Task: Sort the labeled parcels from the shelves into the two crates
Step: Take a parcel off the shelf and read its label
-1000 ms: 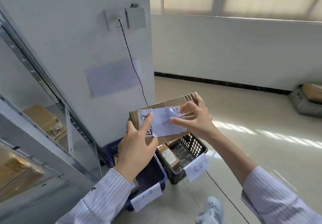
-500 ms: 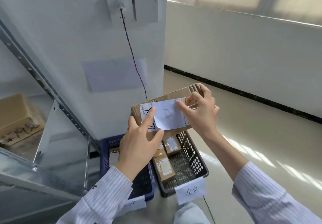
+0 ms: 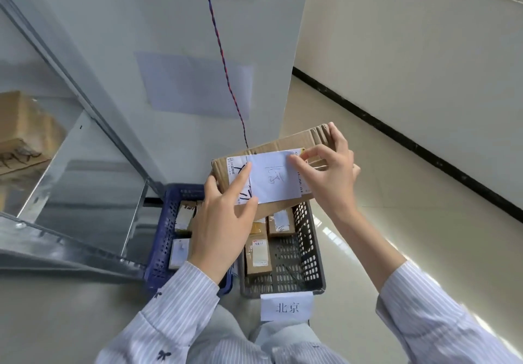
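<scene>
Cardboard is what both grips close on: a flat brown parcel (image 3: 283, 143), held roughly level in the air above the crates. The left hand (image 3: 223, 222) takes its near left corner. The thumb presses on the top face at the lower edge of the labels, and the forefinger lies straight across the printed shipping label (image 3: 234, 165). Its other fingers go under the box and are hidden. The right hand (image 3: 331, 176) holds the right end, outer fingers curled over the far ribbed edge. Its thumb and forefinger come nearly together at the right edge of a white paper slip (image 3: 271, 178); whether they pinch it or only touch it I cannot tell. The slip lies over the shipping label and bears a handwritten mark.

Directly below the parcel stands the grey crate (image 3: 311, 250), with small cardboard boxes (image 3: 256, 253) inside and a white tag (image 3: 287, 307) reading 北京 on its near rim. Just beside it on the left is the blue crate (image 3: 160, 239), partly behind the left wrist, with more small boxes (image 3: 184, 216) in it.

Striped sleeves (image 3: 181, 307) cover both forearms. A metal shelf (image 3: 70, 222) runs along the left and carries another brown parcel (image 3: 22, 128) higher up. Behind the crates a white pillar bears a pale sheet (image 3: 195, 89) and a red-and-blue twisted cord (image 3: 226, 80). To the right, glossy floor tiles (image 3: 424, 222) meet a black skirting (image 3: 396, 131).
</scene>
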The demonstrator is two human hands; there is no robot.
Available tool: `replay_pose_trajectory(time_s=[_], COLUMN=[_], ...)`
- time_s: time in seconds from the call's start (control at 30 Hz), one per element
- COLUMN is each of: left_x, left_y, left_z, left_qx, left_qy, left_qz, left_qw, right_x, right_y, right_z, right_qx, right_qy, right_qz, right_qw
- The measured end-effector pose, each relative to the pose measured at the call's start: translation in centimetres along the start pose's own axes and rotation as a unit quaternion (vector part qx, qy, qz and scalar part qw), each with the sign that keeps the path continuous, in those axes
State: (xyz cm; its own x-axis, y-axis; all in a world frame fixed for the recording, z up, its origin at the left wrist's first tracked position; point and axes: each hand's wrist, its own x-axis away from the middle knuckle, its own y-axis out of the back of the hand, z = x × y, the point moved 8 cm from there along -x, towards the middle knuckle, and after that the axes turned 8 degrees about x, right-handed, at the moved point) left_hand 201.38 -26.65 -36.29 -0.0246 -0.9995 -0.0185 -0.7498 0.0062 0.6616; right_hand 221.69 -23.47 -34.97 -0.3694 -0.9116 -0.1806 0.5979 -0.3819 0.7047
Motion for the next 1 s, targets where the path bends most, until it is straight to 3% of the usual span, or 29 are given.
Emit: replay_pose_trajectory(time_s=[0.2, 0.4, 0.63, 0.77, 1.0], left_x=[-2.5, -5.0, -6.3, -6.7, -6.9], left_y=[0.2, -0.3, -2.4, -5.2, -14.3], left_z=[3.0, 5.1, 8.3, 9.8, 14.6], left_qx=[-0.016, -0.015, -0.002, -0.005, -0.028], left_qy=[0.043, 0.045, 0.051, 0.057, 0.116], left_qz=[0.018, 0.049, 0.068, 0.081, 0.141], left_qw=[0.999, 0.998, 0.996, 0.995, 0.983], right_x=[-0.8, -1.3, -1.9, -1.7, 0.0], right_y=[-4.1, -6.4, -9.7, -11.7, -15.5], right_z=[-0.3, -1.2, -2.7, -5.4, -15.0], right_qx=[-0.027, -0.015, 0.022, 0.024, 0.039], right_qy=[0.008, -0.030, -0.014, -0.009, -0.083], right_qz=[0.079, 0.067, 0.088, 0.111, 0.127], right_qw=[0.996, 0.997, 0.996, 0.993, 0.988])
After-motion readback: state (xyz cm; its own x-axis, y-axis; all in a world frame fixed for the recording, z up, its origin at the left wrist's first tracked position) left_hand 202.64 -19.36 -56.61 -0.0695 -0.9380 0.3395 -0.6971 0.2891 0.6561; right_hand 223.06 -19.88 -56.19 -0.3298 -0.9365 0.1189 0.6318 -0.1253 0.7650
